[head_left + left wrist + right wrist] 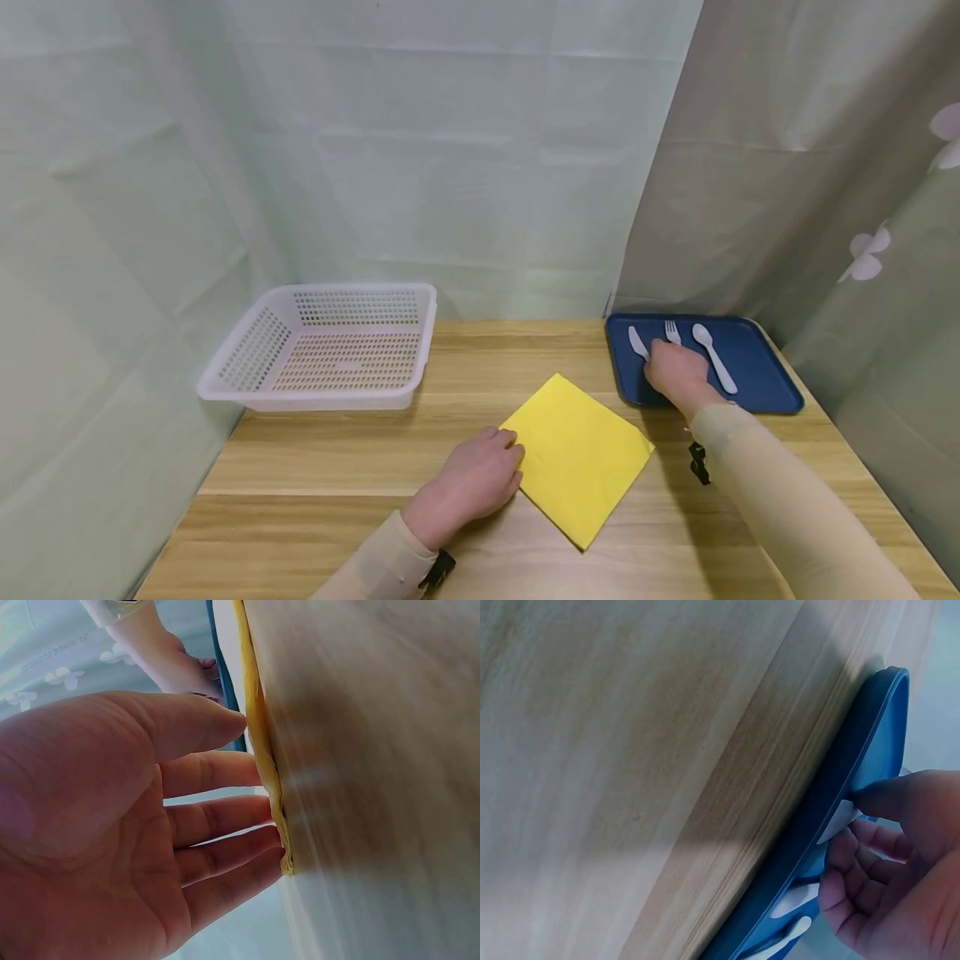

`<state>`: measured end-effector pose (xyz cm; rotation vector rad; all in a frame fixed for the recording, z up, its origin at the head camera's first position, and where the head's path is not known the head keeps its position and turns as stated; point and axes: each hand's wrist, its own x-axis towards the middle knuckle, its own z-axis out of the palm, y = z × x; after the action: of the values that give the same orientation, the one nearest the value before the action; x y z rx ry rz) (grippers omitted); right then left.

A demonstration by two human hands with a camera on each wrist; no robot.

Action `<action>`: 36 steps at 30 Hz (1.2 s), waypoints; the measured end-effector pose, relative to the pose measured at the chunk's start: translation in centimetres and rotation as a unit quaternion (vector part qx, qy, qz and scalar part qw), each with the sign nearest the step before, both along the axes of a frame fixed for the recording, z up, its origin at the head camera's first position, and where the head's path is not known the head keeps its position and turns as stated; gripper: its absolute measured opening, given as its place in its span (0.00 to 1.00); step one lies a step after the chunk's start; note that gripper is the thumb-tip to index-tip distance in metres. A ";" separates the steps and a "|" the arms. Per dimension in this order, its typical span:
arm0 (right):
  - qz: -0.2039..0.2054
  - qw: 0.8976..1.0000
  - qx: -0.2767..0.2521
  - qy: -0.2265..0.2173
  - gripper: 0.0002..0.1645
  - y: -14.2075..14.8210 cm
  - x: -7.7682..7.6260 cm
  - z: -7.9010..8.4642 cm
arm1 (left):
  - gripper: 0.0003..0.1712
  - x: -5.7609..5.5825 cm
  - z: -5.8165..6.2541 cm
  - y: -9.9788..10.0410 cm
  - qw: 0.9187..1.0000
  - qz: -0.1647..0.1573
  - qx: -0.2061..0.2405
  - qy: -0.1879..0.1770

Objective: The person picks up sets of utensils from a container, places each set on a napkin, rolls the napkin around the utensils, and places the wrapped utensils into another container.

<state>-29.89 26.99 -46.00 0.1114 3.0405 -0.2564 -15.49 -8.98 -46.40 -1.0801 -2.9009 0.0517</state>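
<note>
A square yellow napkin [581, 462] lies turned like a diamond on the table. My left hand [480, 471] rests at its left edge, fingers extended onto it; in the left wrist view the thumb [214, 724] is beside the layered rim. On the blue tray [772, 392] at the right lie a white knife [638, 343], fork [672, 332] and spoon [716, 358]. My right hand [678, 375] reaches over the tray and pinches the knife handle [840, 821] between thumb and index finger. The fork's lower part is hidden behind this hand in the head view.
A white slotted plastic basket [348, 400] stands at the back left of the wooden table [300, 467]. Pale curtains [465, 167] hang close behind the table and along both sides. Bare wood lies between basket and napkin.
</note>
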 end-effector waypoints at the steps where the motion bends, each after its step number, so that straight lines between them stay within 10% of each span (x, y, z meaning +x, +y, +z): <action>1: 0.002 1.000 -0.005 0.001 0.10 0.1 0.0 0.0 | 0.15 0.0 0.0 0.0 1.000 0.000 -0.001 0.001; 36: 0.028 0.997 -0.069 0.031 0.15 0.3 1.4 0.5 | 0.14 0.1 0.0 0.0 1.000 -0.001 0.008 0.002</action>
<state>-28.47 27.31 -45.50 0.0101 3.0701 -0.4742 -15.43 -9.01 -46.37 -1.0789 -2.8917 0.0289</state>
